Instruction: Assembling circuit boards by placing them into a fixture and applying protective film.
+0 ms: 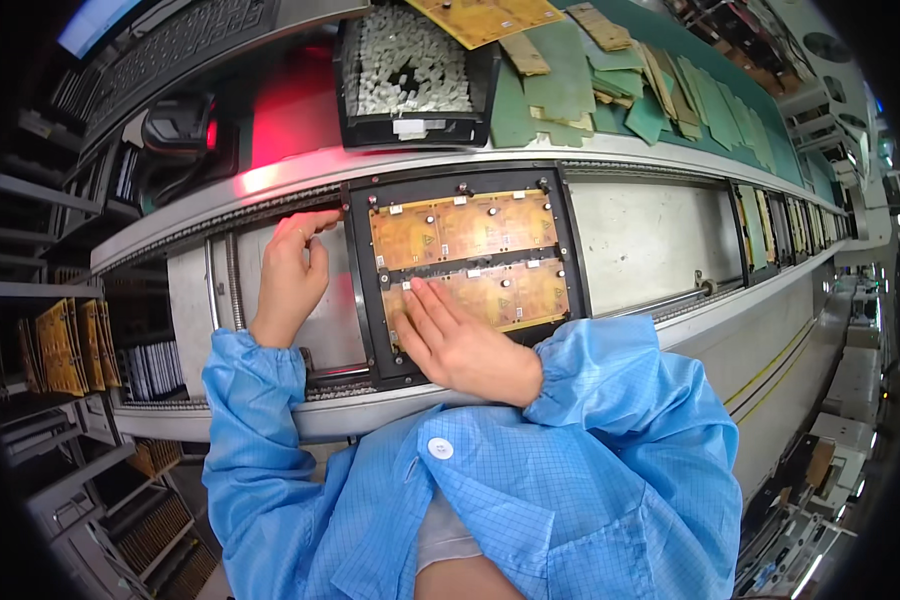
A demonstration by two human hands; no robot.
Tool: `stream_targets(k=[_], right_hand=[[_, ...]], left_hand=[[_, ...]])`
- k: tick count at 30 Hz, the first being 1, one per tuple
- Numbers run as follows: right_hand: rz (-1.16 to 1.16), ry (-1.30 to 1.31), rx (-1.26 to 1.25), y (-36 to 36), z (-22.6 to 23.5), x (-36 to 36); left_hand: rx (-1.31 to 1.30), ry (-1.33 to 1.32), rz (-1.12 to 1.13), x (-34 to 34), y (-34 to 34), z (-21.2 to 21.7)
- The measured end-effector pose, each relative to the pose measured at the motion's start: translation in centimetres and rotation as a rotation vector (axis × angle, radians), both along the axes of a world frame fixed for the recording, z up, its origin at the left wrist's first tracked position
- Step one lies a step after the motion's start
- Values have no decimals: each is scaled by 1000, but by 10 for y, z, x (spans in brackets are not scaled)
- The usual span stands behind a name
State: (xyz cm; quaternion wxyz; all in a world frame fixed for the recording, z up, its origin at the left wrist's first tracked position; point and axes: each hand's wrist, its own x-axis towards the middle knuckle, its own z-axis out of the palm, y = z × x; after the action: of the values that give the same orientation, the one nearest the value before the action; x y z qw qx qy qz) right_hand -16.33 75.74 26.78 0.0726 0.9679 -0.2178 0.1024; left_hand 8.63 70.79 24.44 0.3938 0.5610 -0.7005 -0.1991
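A black carrier frame lies on the conveyor in front of me, holding two yellow-orange circuit board panels, the far one above the near one. Small white connectors and dark knobs sit along the panels' edges. My right hand rests over the left part of the near panel, its fingers stretched toward a white connector at its upper edge. Beside the frame's far left corner is my left hand, thumb apart and index finger reaching to the frame's edge. I see nothing held in either hand.
A black bin of small white parts stands behind the conveyor, with another board panel above it. Green and tan board pieces pile up at the right. A scanner casts red light at the left. Boards stand in racks.
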Motion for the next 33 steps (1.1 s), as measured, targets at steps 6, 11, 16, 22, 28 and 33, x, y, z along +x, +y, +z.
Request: stream_targets(k=[6,11,16,22,28,33], right_hand=[[-17,-199,464,-21,8,-10],[-179,-383,440,-80,34,-42],[-1001,-537,-83,-221,14,-130],[-1035,-1050,806,-251,2,-147],[-1046,-1435,599,-208,42,-180],[-867,-1400,612,-122,58,-264]], left_hand=[[24,-20,10,3,1,-3],[70,-28,26,5,4,-2],[92,-35,28,2,0,-2],[148,-20,36,5,-3,-13],[210,24,83,23,2,-26],[68,269,150,16,1,-8]])
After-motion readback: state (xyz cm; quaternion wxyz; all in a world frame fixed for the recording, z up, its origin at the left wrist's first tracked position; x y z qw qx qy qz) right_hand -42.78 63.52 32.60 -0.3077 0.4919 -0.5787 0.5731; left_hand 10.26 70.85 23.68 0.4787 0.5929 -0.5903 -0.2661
